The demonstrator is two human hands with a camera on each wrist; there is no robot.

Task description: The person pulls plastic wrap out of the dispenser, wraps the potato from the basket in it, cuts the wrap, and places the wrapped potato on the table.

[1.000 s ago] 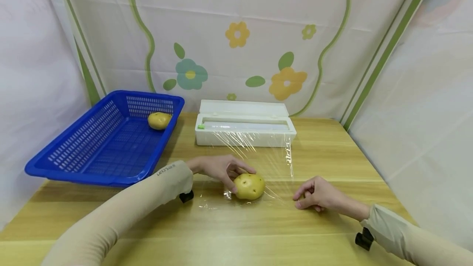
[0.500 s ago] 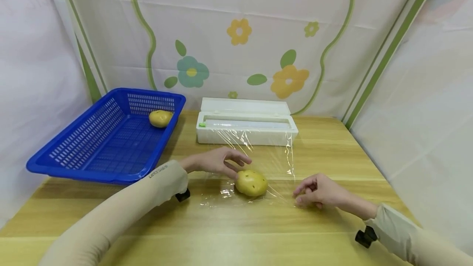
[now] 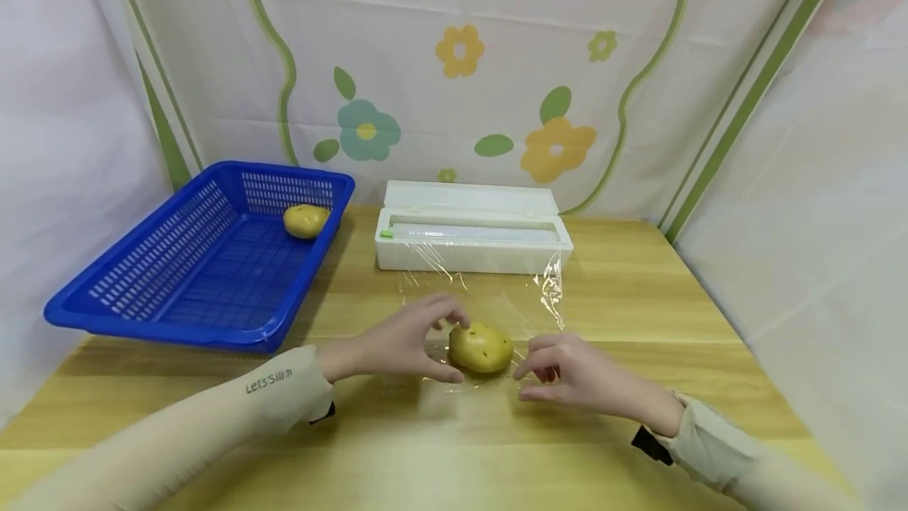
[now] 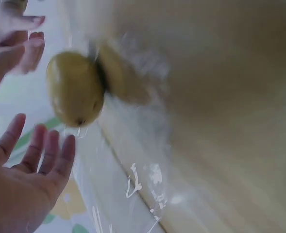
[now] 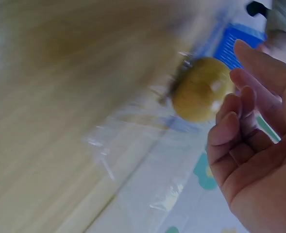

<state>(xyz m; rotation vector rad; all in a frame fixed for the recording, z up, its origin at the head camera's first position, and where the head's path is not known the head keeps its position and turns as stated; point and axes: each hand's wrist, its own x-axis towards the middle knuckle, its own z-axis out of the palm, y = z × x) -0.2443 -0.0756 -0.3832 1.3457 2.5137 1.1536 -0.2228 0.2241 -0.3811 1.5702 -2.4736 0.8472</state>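
Observation:
A yellow potato (image 3: 481, 348) rests on a sheet of clear cling film (image 3: 496, 294) on the table. The film runs from a white cling film box (image 3: 474, 257) whose lid stands raised behind it. My left hand (image 3: 404, 341) is at the potato's left side, thumb and fingers spread. In the left wrist view a gap shows between those fingers and the potato (image 4: 75, 90). From the right, my right hand (image 3: 578, 373) comes near the potato, fingers loosely bent and holding nothing. In the right wrist view the fingers (image 5: 225, 128) overlap the potato's edge; contact is unclear.
A blue plastic basket (image 3: 177, 332) stands at the left with another potato (image 3: 306, 221) at its far right corner. A green slider (image 3: 386, 234) sits at the box's left end. A flower-printed curtain (image 3: 426, 101) hangs behind the wooden table (image 3: 454, 464).
My left hand has let go of the potato and now spreads beside it. My right hand has moved left from the film's right edge to near the potato.

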